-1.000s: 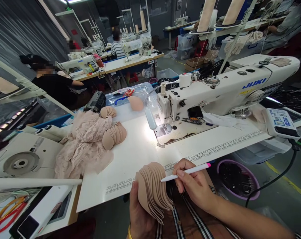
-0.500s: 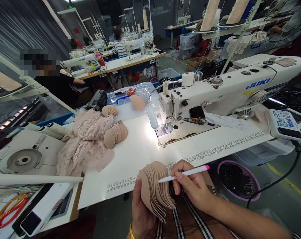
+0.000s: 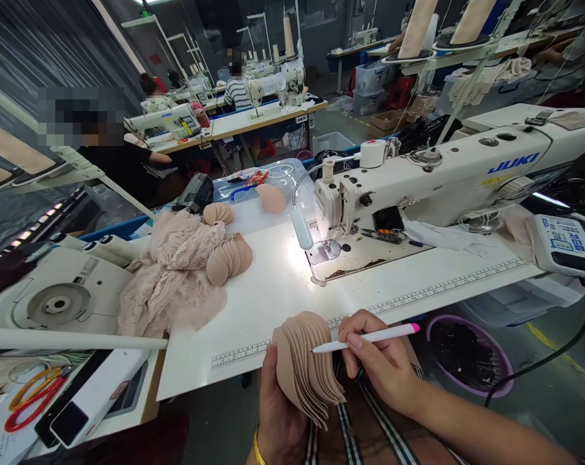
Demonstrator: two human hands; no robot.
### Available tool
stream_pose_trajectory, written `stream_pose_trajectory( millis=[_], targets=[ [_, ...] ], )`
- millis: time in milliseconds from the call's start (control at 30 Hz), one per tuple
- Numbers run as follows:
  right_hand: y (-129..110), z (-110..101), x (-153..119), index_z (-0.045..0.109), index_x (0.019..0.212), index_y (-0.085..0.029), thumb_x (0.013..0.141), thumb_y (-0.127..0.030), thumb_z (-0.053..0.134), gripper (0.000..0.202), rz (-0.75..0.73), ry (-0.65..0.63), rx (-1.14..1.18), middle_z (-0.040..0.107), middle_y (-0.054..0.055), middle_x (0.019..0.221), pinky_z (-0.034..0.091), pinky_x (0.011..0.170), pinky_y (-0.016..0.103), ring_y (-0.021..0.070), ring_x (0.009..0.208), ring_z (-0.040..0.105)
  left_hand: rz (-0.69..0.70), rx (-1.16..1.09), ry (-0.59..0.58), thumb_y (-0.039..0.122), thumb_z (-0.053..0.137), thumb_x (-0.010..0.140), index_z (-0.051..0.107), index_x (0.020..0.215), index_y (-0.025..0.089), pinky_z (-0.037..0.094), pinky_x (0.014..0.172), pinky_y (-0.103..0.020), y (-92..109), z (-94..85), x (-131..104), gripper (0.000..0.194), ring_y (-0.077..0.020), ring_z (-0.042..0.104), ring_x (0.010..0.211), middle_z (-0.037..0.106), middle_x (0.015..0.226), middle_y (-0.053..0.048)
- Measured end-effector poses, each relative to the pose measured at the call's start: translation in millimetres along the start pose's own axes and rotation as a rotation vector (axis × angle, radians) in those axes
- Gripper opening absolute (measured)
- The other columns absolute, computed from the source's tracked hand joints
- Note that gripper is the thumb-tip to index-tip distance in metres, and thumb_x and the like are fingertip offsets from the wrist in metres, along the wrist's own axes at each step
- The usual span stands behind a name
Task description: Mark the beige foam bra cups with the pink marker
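My left hand (image 3: 276, 410) grips a fanned stack of beige teardrop-shaped foam pads (image 3: 305, 368) in front of the table's near edge, thumb on the outermost pad. Between the thumb and fingers of my right hand (image 3: 377, 355) is a white marker pen (image 3: 384, 333) with a pink end. Its tip points left and meets, or nearly meets, the edges of the pads. On the table, a second fanned stack of beige pads (image 3: 229, 258) lies beside crumpled pale pink lace fabric (image 3: 176, 258), and a smaller pad stack (image 3: 218, 213) sits behind it.
A white sewing machine (image 3: 418, 174) with a lit lamp (image 3: 301, 227) stands on the white table (image 3: 268, 303). Snips (image 3: 382, 235) lie by its base. Orange-and-red scissors (image 3: 35, 397) are at lower left. A purple basket (image 3: 508, 368) stands on the floor. A person in black (image 3: 123, 168) sits at left.
The view has shifted slightly, so the scene sits a little further right. Both hands keep their holds, and the pen tip stays near the pads' edges.
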State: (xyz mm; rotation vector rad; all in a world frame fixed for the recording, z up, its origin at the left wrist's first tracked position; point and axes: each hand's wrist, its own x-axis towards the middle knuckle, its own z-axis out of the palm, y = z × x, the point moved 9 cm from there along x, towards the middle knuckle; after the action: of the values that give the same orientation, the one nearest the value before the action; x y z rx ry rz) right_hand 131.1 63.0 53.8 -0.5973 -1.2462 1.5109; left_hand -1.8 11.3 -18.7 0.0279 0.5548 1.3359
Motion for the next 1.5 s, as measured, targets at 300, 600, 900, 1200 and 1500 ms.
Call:
stream_pose_trajectory(
  millis=[300, 600, 900, 1200, 1500],
  targets=[
    [-2.2, 2.5, 0.3, 0.064, 0.1, -0.021, 0.113, -0.043, 0.056, 0.027, -0.018, -0.018, -0.01, 0.061, -0.003, 0.064, 0.046, 0.061, 0.026, 0.013, 0.056, 0.056, 0.006, 0.022, 0.049, 0.049, 0.034, 0.113, 0.082, 0.124, 0.017, 0.045, 0.122, -0.047, -1.1, -2.7, 1.1, 0.059, -0.0322, 0.071, 0.124, 0.079, 0.124, -0.014],
    [-3.4, 7.9, 1.7, 0.063, 0.098, -0.02, 0.113, -0.046, 0.055, 0.031, 0.017, -0.063, -0.046, 0.063, -0.001, 0.064, 0.047, 0.061, 0.027, 0.0142, 0.057, 0.056, -0.048, 0.001, 0.138, 0.053, 0.036, 0.112, 0.084, 0.115, 0.014, 0.044, 0.122, -0.049, -3.2, 4.1, 0.2, 0.062, -0.034, 0.069, 0.127, 0.081, 0.115, -0.015],
    [-1.2, 7.3, 2.2, 0.063, 0.1, -0.021, 0.113, -0.045, 0.055, 0.029, 0.017, -0.065, -0.058, 0.062, -0.002, 0.064, 0.047, 0.061, 0.026, 0.0133, 0.058, 0.056, -0.04, -0.011, 0.03, 0.055, 0.059, 0.105, 0.082, 0.122, 0.015, 0.043, 0.123, -0.051, -6.4, 3.6, 2.4, 0.049, -0.037, 0.067, 0.13, 0.078, 0.125, -0.015],
    [-1.0, 8.9, 1.0, 0.062, 0.1, -0.021, 0.114, -0.043, 0.054, 0.028, 0.012, -0.082, -0.068, 0.062, -0.002, 0.065, 0.045, 0.06, 0.025, 0.0126, 0.058, 0.055, -0.016, 0.017, 0.07, 0.055, 0.064, 0.102, 0.08, 0.125, 0.014, 0.044, 0.122, -0.049, -5.4, -0.3, 2.8, 0.05, -0.0372, 0.065, 0.131, 0.078, 0.126, -0.015],
    [-6.5, 14.3, 1.5, 0.062, 0.101, -0.021, 0.115, -0.04, 0.052, 0.026, -0.031, -0.114, -0.074, 0.063, -0.001, 0.066, 0.047, 0.061, 0.026, 0.0134, 0.059, 0.056, 0.013, 0.034, 0.074, 0.056, 0.069, 0.099, 0.078, 0.128, 0.015, 0.045, 0.121, -0.048, -3.5, 0.8, 3.2, 0.05, -0.0364, 0.065, 0.131, 0.075, 0.13, -0.014]
  ],
)
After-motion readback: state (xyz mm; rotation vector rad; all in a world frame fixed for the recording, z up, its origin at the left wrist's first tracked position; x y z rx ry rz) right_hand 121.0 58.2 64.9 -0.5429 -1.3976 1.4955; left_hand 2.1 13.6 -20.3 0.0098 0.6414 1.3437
